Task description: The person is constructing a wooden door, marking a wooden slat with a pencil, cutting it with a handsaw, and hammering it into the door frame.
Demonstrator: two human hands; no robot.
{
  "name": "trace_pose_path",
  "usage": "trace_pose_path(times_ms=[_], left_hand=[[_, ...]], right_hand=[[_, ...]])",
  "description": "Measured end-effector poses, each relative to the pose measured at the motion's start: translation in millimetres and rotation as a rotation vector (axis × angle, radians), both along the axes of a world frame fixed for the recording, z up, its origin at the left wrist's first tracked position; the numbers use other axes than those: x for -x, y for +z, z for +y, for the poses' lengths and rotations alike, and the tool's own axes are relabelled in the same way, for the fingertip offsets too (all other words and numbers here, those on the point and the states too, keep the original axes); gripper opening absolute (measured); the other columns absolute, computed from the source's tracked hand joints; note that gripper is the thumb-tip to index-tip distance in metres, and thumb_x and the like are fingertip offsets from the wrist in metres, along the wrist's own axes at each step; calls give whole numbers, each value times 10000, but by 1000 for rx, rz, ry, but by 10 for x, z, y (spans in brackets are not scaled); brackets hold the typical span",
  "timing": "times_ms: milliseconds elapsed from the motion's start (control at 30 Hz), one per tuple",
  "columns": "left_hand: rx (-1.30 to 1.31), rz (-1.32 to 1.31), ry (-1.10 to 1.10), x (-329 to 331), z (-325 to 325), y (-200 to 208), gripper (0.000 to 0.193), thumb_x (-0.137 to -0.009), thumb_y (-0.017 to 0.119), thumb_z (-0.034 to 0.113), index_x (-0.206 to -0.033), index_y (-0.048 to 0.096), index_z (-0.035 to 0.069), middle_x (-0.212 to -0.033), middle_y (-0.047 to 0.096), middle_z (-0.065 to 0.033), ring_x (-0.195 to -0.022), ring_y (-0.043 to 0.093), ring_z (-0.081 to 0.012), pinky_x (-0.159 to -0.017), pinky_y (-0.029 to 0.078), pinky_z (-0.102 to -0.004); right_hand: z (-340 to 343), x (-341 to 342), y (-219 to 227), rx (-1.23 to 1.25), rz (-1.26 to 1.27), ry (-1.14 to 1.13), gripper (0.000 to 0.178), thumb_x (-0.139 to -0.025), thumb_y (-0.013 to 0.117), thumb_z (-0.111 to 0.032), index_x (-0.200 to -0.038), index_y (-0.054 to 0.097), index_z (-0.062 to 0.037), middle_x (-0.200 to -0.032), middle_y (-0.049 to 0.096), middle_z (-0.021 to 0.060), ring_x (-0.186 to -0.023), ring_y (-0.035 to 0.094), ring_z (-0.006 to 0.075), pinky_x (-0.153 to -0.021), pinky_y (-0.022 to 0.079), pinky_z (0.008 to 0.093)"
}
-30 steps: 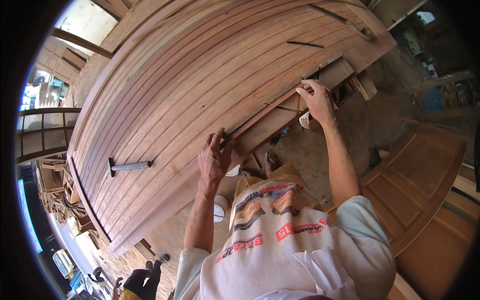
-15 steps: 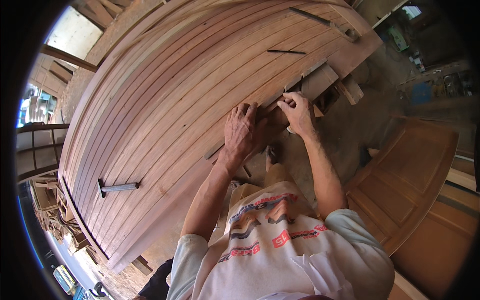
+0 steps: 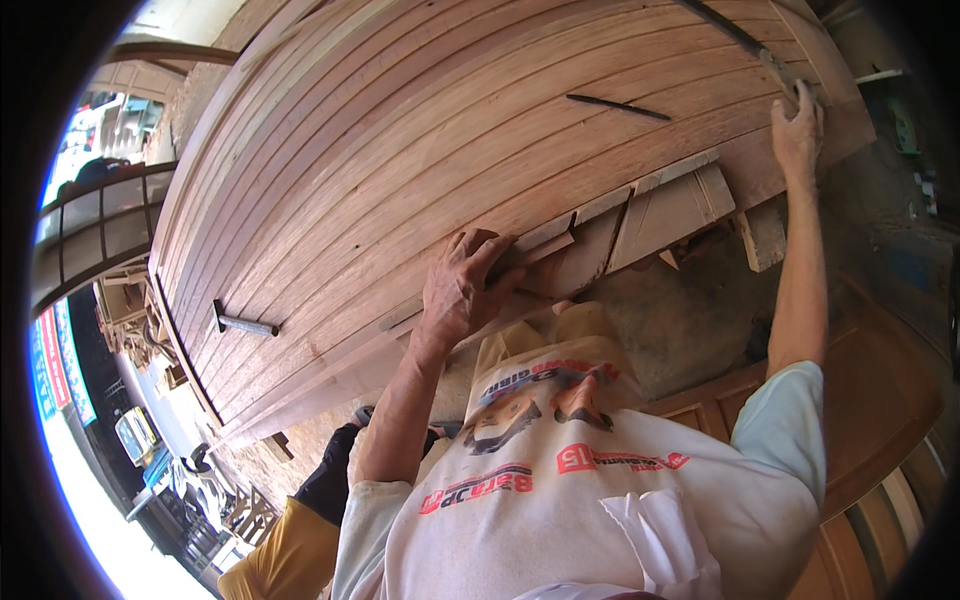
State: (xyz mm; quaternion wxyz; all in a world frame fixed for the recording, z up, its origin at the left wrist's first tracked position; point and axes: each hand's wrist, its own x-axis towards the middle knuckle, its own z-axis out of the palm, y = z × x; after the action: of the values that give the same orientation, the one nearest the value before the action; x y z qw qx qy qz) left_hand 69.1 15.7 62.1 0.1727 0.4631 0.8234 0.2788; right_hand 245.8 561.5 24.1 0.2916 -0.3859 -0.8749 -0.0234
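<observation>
Left hand: fingers curled, pressing on strip at lower hull seam | Right hand: fingers spread flat on hull, far along | Risk: strip slipping off seam, only one end held

Boatbuilding workshop (open-sided): planked wooden hull, stacked timber.

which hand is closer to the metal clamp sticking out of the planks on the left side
Left. The left hand rests on the lower plank edge, a few planks across from the metal clamp. The right hand is stretched far off to the hull's upper right end.
</observation>
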Motion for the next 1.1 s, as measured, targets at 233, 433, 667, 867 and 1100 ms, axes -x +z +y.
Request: trace_pose_path(times_ms=[233,433,667,867,1100], left_hand=[[70,-34,43,-12,29,37,411,-869,827,249,-1217,693,76,-1161,668,-113,-1114,643,-361,-920,533,-451],[90,-97,56,-13,59,59,436,-867,822,242,-1250,687,83,-1216,656,-113,-1157,626,-359,-937,528,-455],[83,-116,11,-27,15,18,492,-904,782,295,-1365,684,157,-1246,639,-114,-1165,617,-361,-930,541,-462],[29,16,-78,45,-115,-153,485,-985,685,386,-1412,624,165,-1237,607,-146,-1195,593,-368,-936,544,-490],[-26,75,-159,59,-13,-433,420,-911,638,227,-1310,606,99,-1248,567,-188,-1199,579,-381,-992,508,-496]], right_hand=[[1190,-9,-380,109,-512,-97,708,-1009,563,-273,-1667,312,-198,-1622,448,182,-1490,426,423,-1213,313,637],[1154,-39,-143,-3,-671,18,594,-1035,553,-230,-1610,416,-174,-1458,608,216,-1372,559,407,-1164,404,568],[-283,-78,512,276,-138,99,469,-1079,558,-309,-1488,588,-81,-1431,650,201,-1323,610,396,-1085,503,470],[-1996,-440,561,837,804,-89,464,-1038,695,-355,-1322,650,8,-1222,701,201,-1069,685,274,-889,569,403],[-3313,-489,828,774,703,-144,435,-1005,685,-387,-1070,732,41,-994,738,190,-898,679,304,-799,536,464]])
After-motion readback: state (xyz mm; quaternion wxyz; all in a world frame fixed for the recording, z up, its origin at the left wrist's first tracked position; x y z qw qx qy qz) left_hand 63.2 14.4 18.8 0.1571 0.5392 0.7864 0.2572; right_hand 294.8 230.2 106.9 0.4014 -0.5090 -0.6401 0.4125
